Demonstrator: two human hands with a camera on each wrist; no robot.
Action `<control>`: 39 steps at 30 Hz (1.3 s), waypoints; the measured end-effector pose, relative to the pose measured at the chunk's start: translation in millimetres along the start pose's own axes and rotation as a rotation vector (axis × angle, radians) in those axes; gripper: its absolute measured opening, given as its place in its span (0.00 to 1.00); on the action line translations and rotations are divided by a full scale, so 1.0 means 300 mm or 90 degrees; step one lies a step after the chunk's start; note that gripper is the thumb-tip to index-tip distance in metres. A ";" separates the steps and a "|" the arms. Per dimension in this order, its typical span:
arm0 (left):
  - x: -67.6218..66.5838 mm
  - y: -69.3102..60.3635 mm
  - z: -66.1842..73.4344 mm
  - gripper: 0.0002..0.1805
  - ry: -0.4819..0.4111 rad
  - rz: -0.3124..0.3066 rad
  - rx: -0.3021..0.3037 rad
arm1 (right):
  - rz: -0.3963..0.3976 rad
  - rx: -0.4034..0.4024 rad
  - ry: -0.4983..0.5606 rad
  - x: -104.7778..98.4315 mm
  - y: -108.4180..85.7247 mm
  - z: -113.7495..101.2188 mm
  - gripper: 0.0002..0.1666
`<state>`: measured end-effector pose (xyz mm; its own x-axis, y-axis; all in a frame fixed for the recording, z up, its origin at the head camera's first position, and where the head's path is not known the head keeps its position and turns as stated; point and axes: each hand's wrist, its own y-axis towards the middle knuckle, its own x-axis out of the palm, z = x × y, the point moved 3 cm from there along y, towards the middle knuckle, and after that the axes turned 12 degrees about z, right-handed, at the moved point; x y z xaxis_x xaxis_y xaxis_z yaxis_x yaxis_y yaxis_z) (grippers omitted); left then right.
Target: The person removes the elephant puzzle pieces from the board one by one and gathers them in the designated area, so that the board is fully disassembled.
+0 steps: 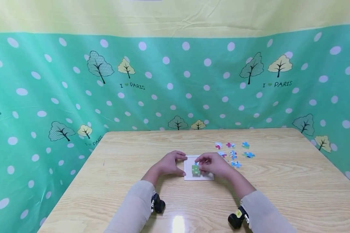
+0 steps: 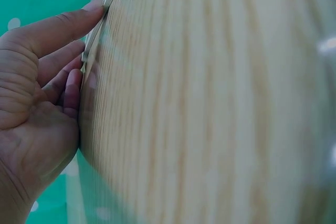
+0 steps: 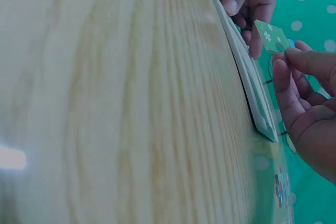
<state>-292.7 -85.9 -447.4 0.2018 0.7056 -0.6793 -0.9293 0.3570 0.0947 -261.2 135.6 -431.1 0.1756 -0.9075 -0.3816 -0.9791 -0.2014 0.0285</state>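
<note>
In the head view a shallow white puzzle tray (image 1: pixel 189 176) lies flat on the table. My left hand (image 1: pixel 169 163) holds its left end, the thumb at the near corner and the fingers at the far one. My right hand (image 1: pixel 212 163) is over the tray's right part and pinches a green puzzle piece (image 3: pixel 272 36) with white flowers between thumb and fingertips. The right wrist view shows this piece tilted and raised above the tray. A bit of blue shows just behind the piece in the head view; what it belongs to is hard to tell.
Several loose puzzle pieces (image 1: pixel 233 154) in blue, pink, white and green lie spread beyond and to the right of the tray. The light wooden table (image 1: pixel 128 155) reaches back to a green dotted curtain (image 1: pixel 151 106).
</note>
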 end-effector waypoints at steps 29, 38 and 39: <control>0.006 -0.003 -0.006 0.38 -0.032 0.004 -0.020 | 0.083 -0.008 0.084 -0.211 -0.095 0.035 0.16; 0.003 -0.002 0.003 0.37 -0.026 0.003 -0.017 | 0.114 0.002 0.077 -0.285 -0.126 0.066 0.19; 0.003 -0.003 0.003 0.37 -0.027 0.003 -0.017 | 0.117 0.005 0.072 -0.291 -0.129 0.069 0.19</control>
<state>-291.5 -85.1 -447.5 0.2097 0.7323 -0.6480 -0.9382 0.3372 0.0775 -240.9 230.2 -417.9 0.0035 -0.9644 -0.2644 -0.9964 -0.0256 0.0804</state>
